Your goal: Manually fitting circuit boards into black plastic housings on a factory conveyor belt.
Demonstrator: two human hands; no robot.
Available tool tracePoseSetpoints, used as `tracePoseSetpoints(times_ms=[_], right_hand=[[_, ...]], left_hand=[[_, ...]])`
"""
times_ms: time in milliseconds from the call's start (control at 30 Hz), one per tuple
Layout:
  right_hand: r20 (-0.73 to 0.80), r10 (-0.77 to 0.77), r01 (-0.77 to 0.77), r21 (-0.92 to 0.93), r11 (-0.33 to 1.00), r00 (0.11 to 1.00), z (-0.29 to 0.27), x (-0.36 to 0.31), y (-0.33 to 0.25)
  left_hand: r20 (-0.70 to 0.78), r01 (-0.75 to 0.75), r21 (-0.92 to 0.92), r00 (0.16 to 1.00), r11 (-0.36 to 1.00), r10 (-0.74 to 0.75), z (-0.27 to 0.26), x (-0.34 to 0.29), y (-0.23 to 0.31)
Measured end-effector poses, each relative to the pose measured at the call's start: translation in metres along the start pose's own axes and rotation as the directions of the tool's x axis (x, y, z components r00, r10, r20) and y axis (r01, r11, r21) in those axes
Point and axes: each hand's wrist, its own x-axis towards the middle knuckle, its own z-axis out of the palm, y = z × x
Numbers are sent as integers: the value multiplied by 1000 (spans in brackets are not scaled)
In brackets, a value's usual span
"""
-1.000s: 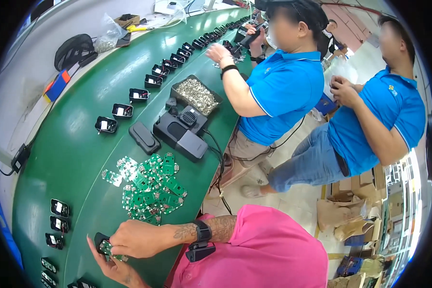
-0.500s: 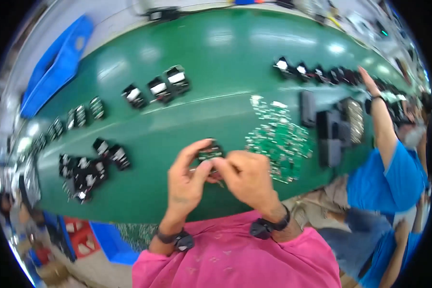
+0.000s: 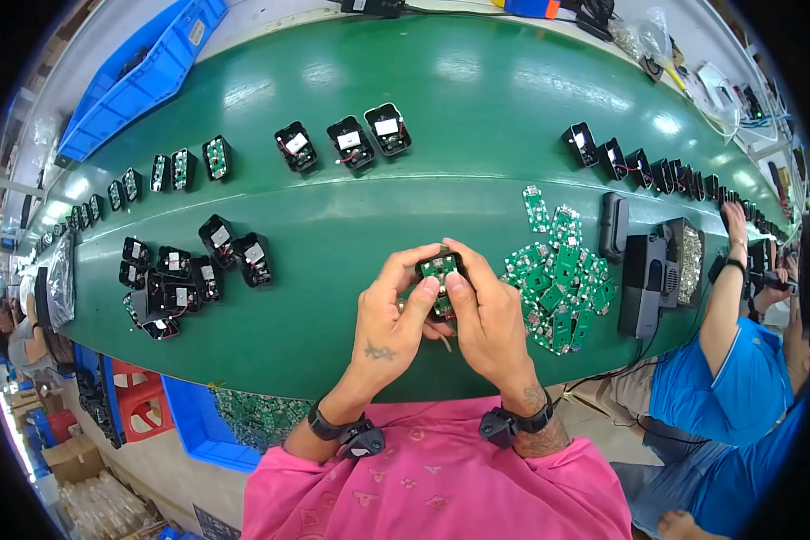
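Observation:
Between my two hands is a small black plastic housing with a green circuit board (image 3: 439, 266) seated in its opening. My left hand (image 3: 394, 310) wraps its left side, and my right hand (image 3: 488, 315) wraps the right side. Both thumbs press on the board's face from above. The lower part of the housing is hidden behind my fingers. Just right of my hands lies a heap of loose green circuit boards (image 3: 558, 283). To the left sits a cluster of black housings (image 3: 175, 279) with white blocks and red wires inside.
Housings with boards (image 3: 182, 169) line the far left, and three open housings (image 3: 351, 144) stand beyond my hands. A row of housings (image 3: 639, 166) runs right, near dark grey devices (image 3: 641, 286). A blue bin (image 3: 139, 76) is far left. A co-worker's arm (image 3: 724, 288) reaches in at right.
My right thumb and fingers have gone from a pinch over the housing to lying along it, thumb on the board. The view has shifted, and the co-worker's hand has come lower.

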Motion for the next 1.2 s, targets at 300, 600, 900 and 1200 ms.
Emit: tracePoseSetpoints(times_ms=[300, 600, 900, 1200], right_hand=[[-40, -124, 129, 169, 977, 992, 17, 4, 2], [149, 2, -42, 261, 964, 989, 47, 35, -22], [172, -119, 102, 109, 989, 978, 36, 1, 1], [-257, -174, -96, -776, 624, 950, -88, 40, 52]], left_hand=[[-117, -228, 212, 959, 950, 257, -1, -8, -5], [-137, -190, 484, 947, 854, 289, -76, 16, 34], [-307, 22, 628, 926, 778, 221, -250, 148, 47], [346, -326, 938, 843, -120, 412, -205, 140, 65]])
